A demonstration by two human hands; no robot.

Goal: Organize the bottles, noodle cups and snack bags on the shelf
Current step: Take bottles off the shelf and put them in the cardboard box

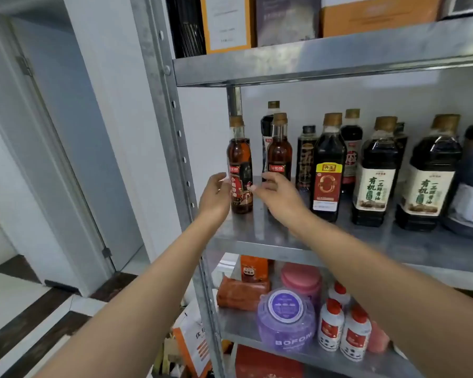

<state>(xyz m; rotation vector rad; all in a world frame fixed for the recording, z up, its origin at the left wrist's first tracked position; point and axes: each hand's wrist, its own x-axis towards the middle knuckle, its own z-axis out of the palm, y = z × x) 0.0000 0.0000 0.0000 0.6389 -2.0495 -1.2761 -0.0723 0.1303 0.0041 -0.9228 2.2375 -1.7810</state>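
A slim amber oil bottle [240,170] with a red label stands at the left end of the metal shelf [257,230]. My left hand [215,196] is at its left side, fingers relaxed and close to the glass. My right hand [279,199] reaches in from the right, its fingertips near the bottle's label. Neither hand clearly grips it. A second amber bottle [279,151] stands just behind my right hand. Several dark sauce bottles [327,170] line the shelf to the right.
The shelf's steel upright [175,126] rises right beside my left hand. Above, a shelf carries boxes [227,23]. Below stand a purple jar [286,320], a pink jar [301,279], small white bottles [331,323] and orange packets [241,293]. A doorway [60,159] lies left.
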